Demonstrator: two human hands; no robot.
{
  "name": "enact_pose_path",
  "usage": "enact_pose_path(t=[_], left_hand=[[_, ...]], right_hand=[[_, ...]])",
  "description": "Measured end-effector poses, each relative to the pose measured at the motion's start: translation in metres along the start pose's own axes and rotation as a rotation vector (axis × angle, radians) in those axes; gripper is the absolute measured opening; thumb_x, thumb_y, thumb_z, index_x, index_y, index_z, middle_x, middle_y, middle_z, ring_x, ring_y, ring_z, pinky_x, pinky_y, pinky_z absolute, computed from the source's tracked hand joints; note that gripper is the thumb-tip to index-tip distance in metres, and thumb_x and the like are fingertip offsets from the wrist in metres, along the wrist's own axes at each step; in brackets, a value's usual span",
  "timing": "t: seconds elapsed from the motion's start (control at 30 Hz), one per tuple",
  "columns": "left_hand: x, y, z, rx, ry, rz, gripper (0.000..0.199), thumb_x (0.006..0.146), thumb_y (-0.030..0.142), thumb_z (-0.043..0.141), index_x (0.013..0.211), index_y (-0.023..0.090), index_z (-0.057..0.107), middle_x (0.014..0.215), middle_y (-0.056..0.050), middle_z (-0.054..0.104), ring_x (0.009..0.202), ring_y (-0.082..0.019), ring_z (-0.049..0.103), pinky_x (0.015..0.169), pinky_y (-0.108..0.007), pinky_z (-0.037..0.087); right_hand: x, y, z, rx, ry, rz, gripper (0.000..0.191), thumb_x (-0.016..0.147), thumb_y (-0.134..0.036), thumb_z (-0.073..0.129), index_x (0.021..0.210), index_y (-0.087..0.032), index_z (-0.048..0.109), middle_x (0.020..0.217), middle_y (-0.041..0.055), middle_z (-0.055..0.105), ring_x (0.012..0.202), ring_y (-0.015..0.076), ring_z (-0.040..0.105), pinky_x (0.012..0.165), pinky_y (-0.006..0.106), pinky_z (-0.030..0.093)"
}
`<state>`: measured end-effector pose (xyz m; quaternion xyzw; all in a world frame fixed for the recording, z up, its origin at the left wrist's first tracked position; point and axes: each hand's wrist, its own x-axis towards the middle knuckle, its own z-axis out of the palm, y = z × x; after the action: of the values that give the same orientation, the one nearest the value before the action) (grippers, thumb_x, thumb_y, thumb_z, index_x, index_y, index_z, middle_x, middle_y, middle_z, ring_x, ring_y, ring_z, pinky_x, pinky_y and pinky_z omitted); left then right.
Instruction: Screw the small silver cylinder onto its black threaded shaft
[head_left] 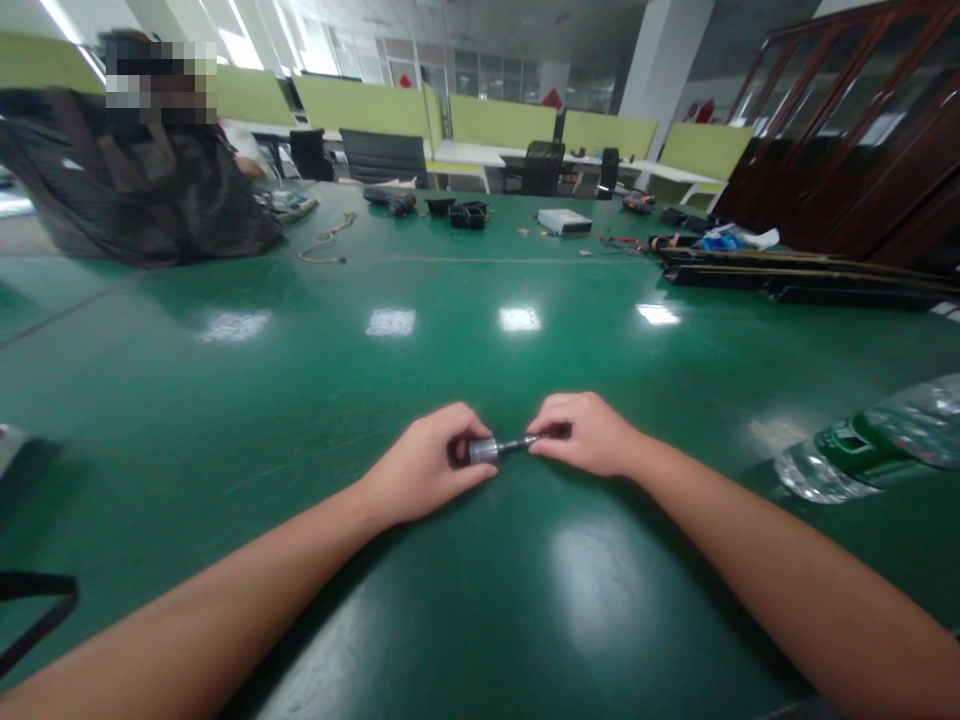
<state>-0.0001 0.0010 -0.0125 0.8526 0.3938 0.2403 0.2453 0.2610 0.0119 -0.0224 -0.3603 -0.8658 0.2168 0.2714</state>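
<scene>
Near the middle of the green table (450, 370), a small silver metal cylinder (483, 451) lies sideways between the thumb and fingers of my left hand (427, 463). A thin metal shaft (514, 444) runs from its right end toward my right hand (585, 433), whose thumb and fingertips pinch the shaft's far end. Some dark part shows inside the right hand's grip, too blurred to name. Whether the shaft and cylinder are one piece, I cannot tell. Both hands are closed, close together and low over the tabletop.
A clear plastic bottle with a green label (862, 445) lies at the right. A large dark bag (150, 190) stands at the far left, with a person behind it. Along the back are a white box (564, 221), black parts (466, 214), a cable (324, 240) and long black strips (795, 275).
</scene>
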Motion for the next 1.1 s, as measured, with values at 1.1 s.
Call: enact_pose_path(t=[1.1], left_hand=[[0.001,0.003,0.000,-0.035,-0.007,-0.021,0.021,0.086,0.038,0.070,0.091,0.018,0.065,0.080,0.000,0.064,0.071,-0.016,0.061,0.065,-0.027,0.047]], right_hand=[[0.006,-0.020,0.021,-0.031,-0.009,-0.065,0.015,0.088,-0.023,0.070,0.099,-0.017,0.077,0.089,0.0061,0.074,0.085,0.0173,0.065,0.078,0.028,0.048]])
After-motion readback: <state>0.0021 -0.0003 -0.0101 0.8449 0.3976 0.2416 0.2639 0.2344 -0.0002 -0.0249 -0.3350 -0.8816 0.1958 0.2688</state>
